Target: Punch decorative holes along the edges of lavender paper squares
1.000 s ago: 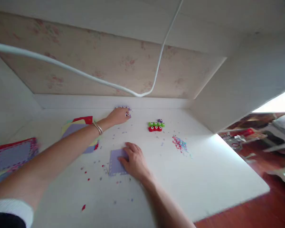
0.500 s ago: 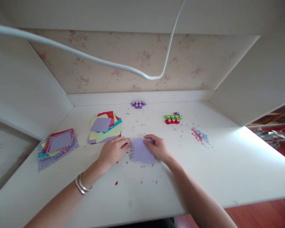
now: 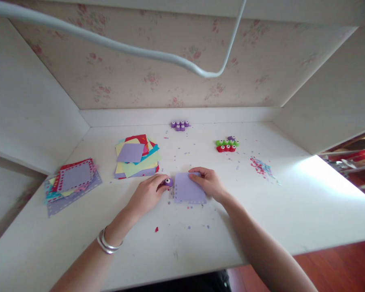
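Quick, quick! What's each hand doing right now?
Left hand: closed, holding a purple craft punch.
Right hand: thumb on the lilac paper square; can't tell whether it's pinching or just pressing.

A white cord (image 3: 207, 74) hangs in a bend in front of wallpaper (image 3: 124, 77) printed with pink flowers. Below the wallpaper a white ledge (image 3: 134, 117) runs along the back of a white desk (image 3: 310, 207), between a left panel (image 3: 33, 93) and a right panel (image 3: 325, 89). Past the desk's right side lie a reddish floor (image 3: 337, 267) and a red object (image 3: 363, 156), too blurred to identify.
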Available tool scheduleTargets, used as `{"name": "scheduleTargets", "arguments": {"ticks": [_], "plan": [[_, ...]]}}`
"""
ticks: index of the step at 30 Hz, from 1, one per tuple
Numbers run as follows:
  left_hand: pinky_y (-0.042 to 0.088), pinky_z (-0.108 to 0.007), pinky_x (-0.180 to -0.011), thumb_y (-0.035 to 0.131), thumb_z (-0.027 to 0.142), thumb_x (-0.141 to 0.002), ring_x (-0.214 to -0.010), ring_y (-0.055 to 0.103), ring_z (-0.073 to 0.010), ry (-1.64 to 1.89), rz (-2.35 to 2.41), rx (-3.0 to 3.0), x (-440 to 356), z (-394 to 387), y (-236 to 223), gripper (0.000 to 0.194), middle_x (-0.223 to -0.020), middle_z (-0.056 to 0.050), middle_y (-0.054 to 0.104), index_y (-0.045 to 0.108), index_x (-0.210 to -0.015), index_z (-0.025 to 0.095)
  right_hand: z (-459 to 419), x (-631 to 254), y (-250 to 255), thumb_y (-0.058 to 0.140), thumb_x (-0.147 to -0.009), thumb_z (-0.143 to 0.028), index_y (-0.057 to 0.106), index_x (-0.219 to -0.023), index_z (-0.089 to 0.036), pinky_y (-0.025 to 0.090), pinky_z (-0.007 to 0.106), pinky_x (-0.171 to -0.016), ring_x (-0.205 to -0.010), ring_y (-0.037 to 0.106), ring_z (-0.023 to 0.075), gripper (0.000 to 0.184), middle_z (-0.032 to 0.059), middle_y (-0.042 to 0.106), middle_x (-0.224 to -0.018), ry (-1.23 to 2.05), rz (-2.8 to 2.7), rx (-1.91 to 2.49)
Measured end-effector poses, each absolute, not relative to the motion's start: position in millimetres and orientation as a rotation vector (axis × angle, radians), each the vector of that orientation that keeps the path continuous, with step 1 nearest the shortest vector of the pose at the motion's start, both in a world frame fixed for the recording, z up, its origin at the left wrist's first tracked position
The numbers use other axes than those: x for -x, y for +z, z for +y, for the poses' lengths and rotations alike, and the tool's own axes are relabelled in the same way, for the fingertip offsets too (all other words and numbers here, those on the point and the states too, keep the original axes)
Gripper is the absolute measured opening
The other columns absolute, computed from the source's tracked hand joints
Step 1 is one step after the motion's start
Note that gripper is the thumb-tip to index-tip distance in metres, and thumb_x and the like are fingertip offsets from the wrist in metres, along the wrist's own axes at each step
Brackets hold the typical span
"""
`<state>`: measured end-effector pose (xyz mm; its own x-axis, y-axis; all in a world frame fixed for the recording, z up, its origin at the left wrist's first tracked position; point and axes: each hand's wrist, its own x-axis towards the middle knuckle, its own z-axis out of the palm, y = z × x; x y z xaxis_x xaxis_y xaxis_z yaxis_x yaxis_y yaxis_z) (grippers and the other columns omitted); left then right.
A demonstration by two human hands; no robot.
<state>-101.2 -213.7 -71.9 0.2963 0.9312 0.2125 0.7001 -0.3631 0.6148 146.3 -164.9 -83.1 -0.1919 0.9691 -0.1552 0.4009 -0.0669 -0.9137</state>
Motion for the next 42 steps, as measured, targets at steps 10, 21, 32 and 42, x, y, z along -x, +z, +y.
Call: {"name": "scheduleTargets", "arguments": {"ticks": [10, 21, 32, 42], "plan": [[0.056, -0.029, -0.082, 0.065, 0.024, -0.086, -0.087, 0.07, -0.0173, 0.871, 1.437, -1.953, 100.1, -215.5, -84.2, 0.024, -0.097, 0.0, 0.073, 0.061, -0.11, 0.026, -164.7, -147.2, -80.9, 0.064, -0.079, -0.043, 0.073, -0.098, -0.023, 0.04, 0.021, -0.049, -0.06, 0.055, 0.0121, 0.029, 0.0014, 0.068, -0.077, 1.266, -1.649, 1.494], [0.057, -0.031, -0.078, 0.064, 0.028, -0.087, -0.083, 0.07, -0.018, 0.929, 1.421, -2.088, 97.9, -215.8, -85.3, 0.023, -0.097, -0.003, 0.072, 0.061, -0.11, 0.024, -167.8, -145.4, -74.0, 0.062, -0.079, -0.041, 0.075, -0.097, -0.022, 0.041, 0.022, -0.049, -0.06, 0.057, 0.0132, 0.029, 0.0027, 0.069, -0.077, 1.205, -1.695, 1.478], [0.057, -0.028, -0.078, 0.063, 0.026, -0.088, -0.085, 0.07, -0.0169, 0.906, 1.417, -2.161, 97.5, -216.6, -83.2, 0.022, -0.097, -0.002, 0.072, 0.061, -0.11, 0.023, -166.0, -145.5, -77.1, 0.064, -0.077, -0.038, 0.075, -0.096, -0.021, 0.041, 0.022, -0.048, -0.059, 0.057, 0.0134, 0.028, 0.0025, 0.07, -0.075, 1.229, -1.644, 1.53], [0.055, -0.035, -0.092, 0.059, 0.026, -0.091, -0.099, 0.067, -0.019, 0.912, 1.326, -2.222, 97.3, -215.3, -84.5, 0.024, -0.11, -0.005, 0.069, 0.061, -0.115, 0.024, -169.4, -145.0, -72.6, 0.064, -0.078, -0.038, 0.076, -0.095, -0.023, 0.044, 0.024, -0.053, -0.065, 0.06, 0.0149, 0.026, 0.0026, 0.071, -0.079, 1.217, -1.666, 1.499]]}}
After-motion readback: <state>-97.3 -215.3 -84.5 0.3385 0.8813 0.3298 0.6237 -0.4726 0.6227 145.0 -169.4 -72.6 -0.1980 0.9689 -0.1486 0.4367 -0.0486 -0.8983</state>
